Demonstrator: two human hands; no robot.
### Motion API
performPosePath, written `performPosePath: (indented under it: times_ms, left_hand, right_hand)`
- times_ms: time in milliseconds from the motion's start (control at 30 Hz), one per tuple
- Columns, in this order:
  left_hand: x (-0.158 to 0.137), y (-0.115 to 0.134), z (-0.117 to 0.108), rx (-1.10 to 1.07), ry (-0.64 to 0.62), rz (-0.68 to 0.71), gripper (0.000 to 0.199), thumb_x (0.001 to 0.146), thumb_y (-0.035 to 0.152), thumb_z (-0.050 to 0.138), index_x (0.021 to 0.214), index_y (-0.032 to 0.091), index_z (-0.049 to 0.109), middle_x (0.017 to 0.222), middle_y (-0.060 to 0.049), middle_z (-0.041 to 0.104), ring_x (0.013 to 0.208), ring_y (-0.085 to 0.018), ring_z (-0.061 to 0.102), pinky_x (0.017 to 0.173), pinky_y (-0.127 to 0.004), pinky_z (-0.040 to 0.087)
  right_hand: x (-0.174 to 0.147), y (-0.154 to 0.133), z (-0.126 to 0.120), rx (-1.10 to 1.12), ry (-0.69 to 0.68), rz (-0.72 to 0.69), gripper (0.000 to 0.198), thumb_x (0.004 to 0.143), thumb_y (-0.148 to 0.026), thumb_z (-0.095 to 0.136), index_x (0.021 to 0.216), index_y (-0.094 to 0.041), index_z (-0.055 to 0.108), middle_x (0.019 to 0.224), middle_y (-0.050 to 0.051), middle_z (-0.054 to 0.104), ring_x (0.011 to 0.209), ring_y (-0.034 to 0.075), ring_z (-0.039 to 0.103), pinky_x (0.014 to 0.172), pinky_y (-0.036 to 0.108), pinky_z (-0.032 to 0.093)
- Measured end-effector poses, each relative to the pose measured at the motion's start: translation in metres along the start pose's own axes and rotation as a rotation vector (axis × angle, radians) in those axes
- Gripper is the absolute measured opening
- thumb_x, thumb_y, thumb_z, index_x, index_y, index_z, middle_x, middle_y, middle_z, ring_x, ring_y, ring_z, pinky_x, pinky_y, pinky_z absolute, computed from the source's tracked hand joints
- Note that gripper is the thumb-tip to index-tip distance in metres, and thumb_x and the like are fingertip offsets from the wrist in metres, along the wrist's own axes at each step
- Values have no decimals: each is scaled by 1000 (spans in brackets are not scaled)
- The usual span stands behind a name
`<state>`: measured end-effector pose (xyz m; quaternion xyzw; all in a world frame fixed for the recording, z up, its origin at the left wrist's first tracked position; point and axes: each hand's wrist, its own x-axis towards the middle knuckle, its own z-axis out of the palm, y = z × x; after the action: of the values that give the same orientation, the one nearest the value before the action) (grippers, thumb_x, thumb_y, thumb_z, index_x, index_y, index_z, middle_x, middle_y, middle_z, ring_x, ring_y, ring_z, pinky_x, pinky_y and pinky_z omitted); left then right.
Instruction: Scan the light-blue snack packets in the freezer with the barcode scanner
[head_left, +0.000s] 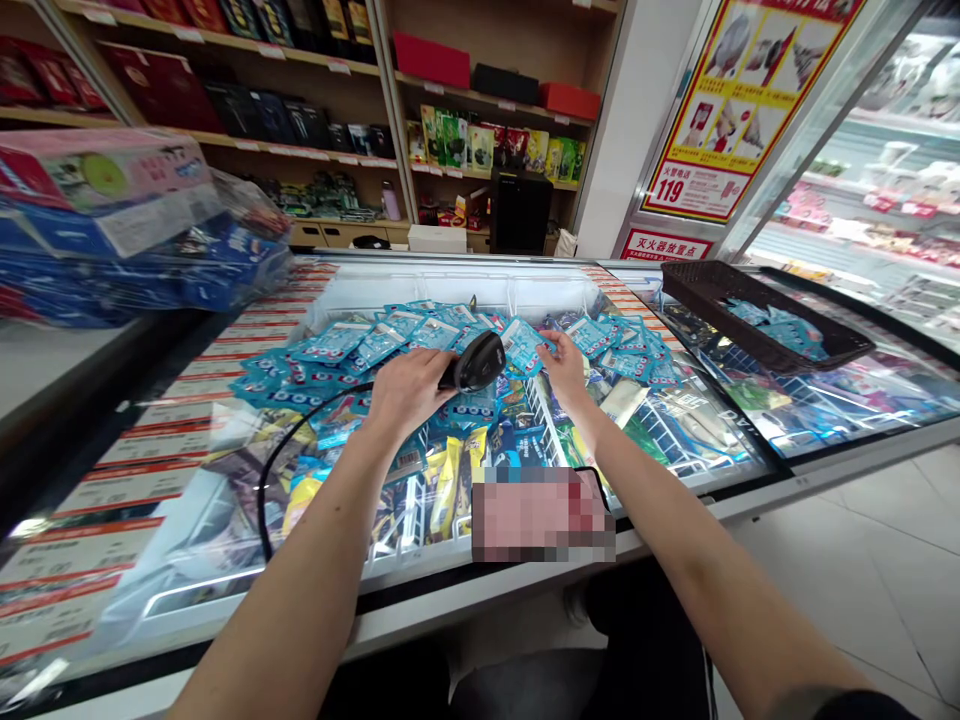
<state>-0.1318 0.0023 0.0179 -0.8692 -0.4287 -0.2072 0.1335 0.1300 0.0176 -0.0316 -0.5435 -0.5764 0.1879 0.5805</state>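
- I have the left hand (409, 388) wrapped firmly around the scanner (481, 362).
- My right hand (564, 365) pinches 1 blue packet (522, 347) just beside it.
- Likely scanning now; next calls for aligning scanner and packet.

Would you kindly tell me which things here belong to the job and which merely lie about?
Apparently in use:
barcode scanner, left hand
blue packet, right hand
spread blue packets
brown basket with similar packets

Apparently lying about:
phone
stacked pink and blue boxes
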Motion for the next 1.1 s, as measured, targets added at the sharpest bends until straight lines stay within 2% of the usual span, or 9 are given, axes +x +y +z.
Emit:
performPosePath:
  times_ms: [167, 267, 433, 533, 633, 767, 867, 1000, 1100]
  left_hand:
    - [0, -2, 1, 27, 18, -55, 34, 79, 36, 53, 110, 21, 58, 99, -9, 66, 97, -27, 59, 73, -35, 44]
    - [0, -4, 0, 39, 40, -86, 34, 80, 37, 53, 109, 21, 58, 97, -10, 66, 94, -27, 60, 70, -35, 43]
    - [0, -2, -1, 43, 69, -114, 34, 79, 37, 53, 108, 20, 59, 96, -10, 66, 94, -28, 60, 71, -35, 43]
    - [0, -2, -1, 54, 72, -114, 33, 79, 37, 53, 107, 20, 59, 95, -10, 66, 93, -28, 60, 71, -35, 43]
    - [-1, -3, 0, 62, 67, -93, 33, 80, 37, 52, 108, 20, 59, 94, -9, 66, 93, -27, 60, 71, -35, 43]
    - [-2, -6, -1, 70, 78, -108, 34, 79, 36, 53, 108, 20, 58, 96, -10, 66, 95, -27, 60, 73, -35, 43]
    - [-3, -8, -1, 73, 97, -135, 33, 79, 36, 54, 109, 21, 57, 98, -9, 66, 96, -27, 59, 73, -34, 42]
    - [-3, -9, 1, 73, 118, -138, 33, 78, 36, 55, 108, 21, 58, 97, -8, 66, 96, -27, 59, 72, -34, 42]
    - [-3, -9, 2, 76, 113, -138, 32, 79, 36, 54, 107, 21, 58, 94, -8, 66, 95, -26, 60, 71, -33, 42]
  right_hand:
    - [-2, -2, -3, -82, 64, 13, 33, 83, -37, 46, 110, -19, 53, 99, 4, 62, 66, 13, 50, 67, 28, 44]
    - [-4, -3, -9, -208, 149, -1, 30, 84, -32, 44, 109, -19, 54, 97, 5, 62, 71, 16, 52, 74, 32, 43]
    - [-3, 6, -31, -430, 228, 116, 33, 84, -26, 43, 113, -15, 53, 92, 10, 61, 84, 24, 55, 83, 41, 41]
    - [-2, 12, -42, -521, 253, 110, 34, 83, -25, 44, 114, -13, 53, 103, 15, 57, 100, 28, 50, 92, 47, 36]
    - [-3, 8, -45, -600, 273, 22, 35, 83, -28, 46, 114, -14, 54, 120, 18, 47, 117, 31, 37, 100, 52, 26]
    - [-7, -2, -37, -660, 126, -98, 33, 86, -33, 47, 112, -17, 58, 117, 16, 51, 116, 33, 36, 99, 52, 24]
    - [-10, -5, -31, -746, -15, -113, 29, 87, -35, 47, 103, -18, 64, 110, 15, 56, 110, 33, 40, 95, 52, 25]
    - [-10, -9, -29, -907, -32, -93, 32, 90, -35, 43, 104, -16, 65, 109, 15, 59, 108, 32, 43, 93, 50, 26]
    - [-10, -15, -25, -885, -93, -164, 36, 92, -39, 40, 105, -18, 66, 110, 12, 60, 109, 29, 44, 93, 47, 28]
